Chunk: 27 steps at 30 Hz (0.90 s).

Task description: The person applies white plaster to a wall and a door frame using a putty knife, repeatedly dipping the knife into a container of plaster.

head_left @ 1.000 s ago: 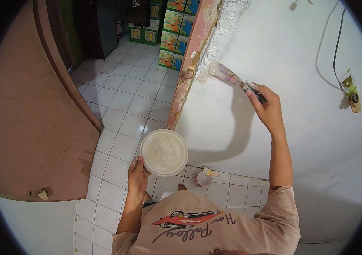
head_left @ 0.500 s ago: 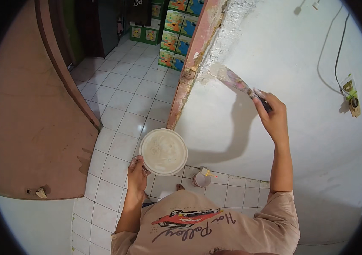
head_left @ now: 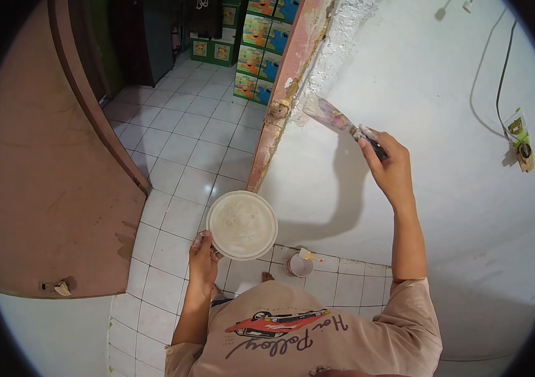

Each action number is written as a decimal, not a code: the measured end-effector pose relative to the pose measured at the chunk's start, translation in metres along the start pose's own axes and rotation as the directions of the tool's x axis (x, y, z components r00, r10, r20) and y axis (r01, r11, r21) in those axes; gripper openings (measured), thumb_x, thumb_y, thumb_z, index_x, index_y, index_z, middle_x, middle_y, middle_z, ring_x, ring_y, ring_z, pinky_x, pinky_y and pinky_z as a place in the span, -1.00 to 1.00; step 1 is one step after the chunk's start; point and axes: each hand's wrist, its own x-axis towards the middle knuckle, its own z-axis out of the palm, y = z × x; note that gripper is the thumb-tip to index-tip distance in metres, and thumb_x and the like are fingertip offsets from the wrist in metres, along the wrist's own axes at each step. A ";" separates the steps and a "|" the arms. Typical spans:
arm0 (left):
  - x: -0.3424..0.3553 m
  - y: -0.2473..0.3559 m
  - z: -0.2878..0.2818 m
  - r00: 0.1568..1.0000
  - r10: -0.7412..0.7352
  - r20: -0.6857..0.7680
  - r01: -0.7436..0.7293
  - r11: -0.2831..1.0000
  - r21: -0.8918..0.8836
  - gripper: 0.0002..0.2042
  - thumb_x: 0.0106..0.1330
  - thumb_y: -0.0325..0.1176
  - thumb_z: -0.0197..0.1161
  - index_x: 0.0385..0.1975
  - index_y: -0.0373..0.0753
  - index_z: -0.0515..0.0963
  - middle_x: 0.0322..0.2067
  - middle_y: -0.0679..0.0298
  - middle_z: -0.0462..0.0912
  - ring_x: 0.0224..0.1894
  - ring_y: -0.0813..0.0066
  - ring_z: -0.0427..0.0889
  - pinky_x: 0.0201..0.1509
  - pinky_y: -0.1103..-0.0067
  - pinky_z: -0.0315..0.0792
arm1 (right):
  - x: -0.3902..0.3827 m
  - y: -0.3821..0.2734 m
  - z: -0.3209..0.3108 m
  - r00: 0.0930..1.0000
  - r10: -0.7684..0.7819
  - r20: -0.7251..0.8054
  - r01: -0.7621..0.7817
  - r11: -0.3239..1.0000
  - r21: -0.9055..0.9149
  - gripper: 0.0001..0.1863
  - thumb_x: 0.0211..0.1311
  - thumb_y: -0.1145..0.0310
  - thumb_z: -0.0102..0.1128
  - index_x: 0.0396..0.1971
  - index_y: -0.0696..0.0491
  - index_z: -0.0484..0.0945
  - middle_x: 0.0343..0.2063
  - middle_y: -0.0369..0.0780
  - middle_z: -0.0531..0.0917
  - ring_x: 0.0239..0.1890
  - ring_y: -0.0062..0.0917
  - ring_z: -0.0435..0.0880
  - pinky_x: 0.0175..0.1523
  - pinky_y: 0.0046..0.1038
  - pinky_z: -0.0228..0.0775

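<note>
My right hand (head_left: 387,160) grips a smeared putty knife (head_left: 336,119) by its dark handle, the blade at the rough white filler strip (head_left: 327,44) along the edge of the white wall (head_left: 418,81). That edge borders a pink frame (head_left: 261,157) with flaking paint and bare patches. Lower down, my left hand (head_left: 201,257) holds a round cream lid (head_left: 242,223) by its left rim, with pale filler smeared across it; my fingertips are coated with pale residue.
A small pot (head_left: 299,267) with a yellow-handled brush stands on the tiled floor (head_left: 179,151) by the wall. A brown door (head_left: 60,188) is at left. Stacked green boxes (head_left: 255,56) fill the passage's back. Cords hang from a socket holder (head_left: 522,147) at right.
My right hand and putty knife moved slightly right, then back left and a little down toward the pink frame. My left hand and the lid stayed nearly still.
</note>
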 end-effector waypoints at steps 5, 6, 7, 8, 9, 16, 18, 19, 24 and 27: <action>-0.004 -0.003 -0.001 0.999 0.018 -0.041 -0.019 1.000 -0.020 -0.85 0.54 -0.26 0.10 -0.10 -0.19 0.47 -0.28 0.31 0.66 -0.31 0.58 0.64 -0.13 0.46 0.65 | -0.003 -0.003 -0.007 0.998 0.048 0.050 -0.050 0.998 0.027 -0.77 0.28 0.39 0.33 -0.13 0.18 0.69 -0.47 -0.15 0.65 -0.52 -0.46 0.55 -0.35 -0.49 0.41; -0.005 -0.002 0.003 0.998 0.026 -0.065 -0.027 0.999 -0.018 -0.83 0.52 -0.23 0.14 -0.11 -0.19 0.49 -0.43 0.40 0.63 -0.51 0.74 0.56 -0.25 0.53 0.65 | 0.002 -0.005 -0.002 0.999 0.010 0.041 -0.012 0.999 0.052 -0.77 0.29 0.40 0.33 -0.12 0.18 0.69 -0.47 -0.15 0.65 -0.52 -0.47 0.55 -0.35 -0.50 0.41; -0.007 0.001 0.009 0.998 0.024 -0.059 -0.024 1.000 -0.012 -0.83 0.52 -0.23 0.14 -0.11 -0.19 0.49 -0.43 0.40 0.63 -0.51 0.74 0.56 -0.25 0.53 0.65 | 0.005 -0.007 0.000 0.999 -0.022 0.026 0.020 0.997 0.075 -0.77 0.29 0.40 0.33 -0.12 0.18 0.69 -0.47 -0.15 0.65 -0.52 -0.48 0.55 -0.36 -0.50 0.40; -0.008 0.004 0.015 0.997 0.015 -0.076 -0.016 1.000 -0.003 -0.82 0.52 -0.23 0.14 -0.10 -0.19 0.49 -0.42 0.40 0.63 -0.51 0.73 0.57 -0.24 0.53 0.65 | 0.006 -0.009 0.001 1.000 -0.016 0.020 0.014 0.997 0.072 -0.77 0.29 0.40 0.33 -0.12 0.18 0.69 -0.47 -0.15 0.65 -0.52 -0.48 0.55 -0.36 -0.50 0.40; -0.009 0.006 0.019 0.996 0.007 -0.093 -0.007 1.000 0.005 -0.82 0.53 -0.23 0.14 -0.10 -0.19 0.49 -0.42 0.40 0.63 -0.50 0.73 0.57 -0.24 0.53 0.65 | 0.005 -0.009 0.003 1.000 0.024 0.013 -0.025 0.998 0.052 -0.77 0.28 0.40 0.33 -0.12 0.18 0.69 -0.47 -0.15 0.65 -0.52 -0.48 0.55 -0.36 -0.49 0.40; -0.005 0.004 0.003 0.998 0.039 -0.038 -0.039 0.999 0.004 -0.80 0.53 -0.22 0.13 -0.09 -0.21 0.48 -0.42 0.40 0.61 -0.56 0.77 0.52 -0.25 0.54 0.65 | -0.012 -0.017 -0.011 0.999 0.041 -0.011 -0.041 0.999 -0.005 -0.78 0.28 0.41 0.33 -0.14 0.18 0.69 -0.49 -0.15 0.64 -0.54 -0.45 0.55 -0.40 -0.48 0.40; -0.006 0.003 0.007 0.996 0.030 -0.089 -0.031 0.999 -0.010 -0.81 0.52 -0.22 0.15 -0.10 -0.20 0.48 -0.45 0.42 0.60 -0.59 0.78 0.48 -0.29 0.55 0.64 | -0.006 -0.019 -0.003 1.000 -0.004 -0.010 0.004 1.000 -0.012 -0.79 0.27 0.42 0.33 -0.15 0.19 0.69 -0.49 -0.16 0.63 -0.55 -0.46 0.54 -0.40 -0.48 0.40; -0.005 0.002 0.006 0.996 0.029 -0.083 -0.029 1.000 -0.001 -0.81 0.52 -0.22 0.15 -0.10 -0.20 0.48 -0.45 0.42 0.60 -0.59 0.78 0.48 -0.29 0.55 0.64 | -0.003 -0.021 -0.001 0.999 -0.047 -0.013 0.047 0.999 -0.018 -0.79 0.27 0.42 0.33 -0.15 0.19 0.69 -0.50 -0.16 0.63 -0.56 -0.46 0.53 -0.40 -0.48 0.39; -0.004 0.003 0.010 0.998 0.014 -0.058 -0.016 1.000 -0.023 -0.85 0.52 -0.24 0.17 -0.15 -0.18 0.50 -0.47 0.44 0.59 -0.61 0.79 0.47 -0.32 0.55 0.64 | -0.005 -0.008 -0.002 0.998 0.000 -0.063 -0.002 1.000 -0.029 -0.79 0.25 0.44 0.33 -0.14 0.17 0.69 -0.50 -0.16 0.62 -0.57 -0.44 0.52 -0.40 -0.48 0.39; 0.000 -0.002 -0.015 1.000 0.015 0.012 -0.014 1.000 -0.014 -0.87 0.56 -0.29 0.03 -0.10 -0.18 0.46 -0.12 0.23 0.68 -0.11 0.42 0.72 -0.02 0.40 0.65 | -0.013 -0.012 -0.004 0.998 -0.015 -0.054 0.014 1.000 -0.016 -0.78 0.25 0.43 0.34 -0.13 0.16 0.69 -0.50 -0.16 0.62 -0.57 -0.42 0.52 -0.41 -0.48 0.38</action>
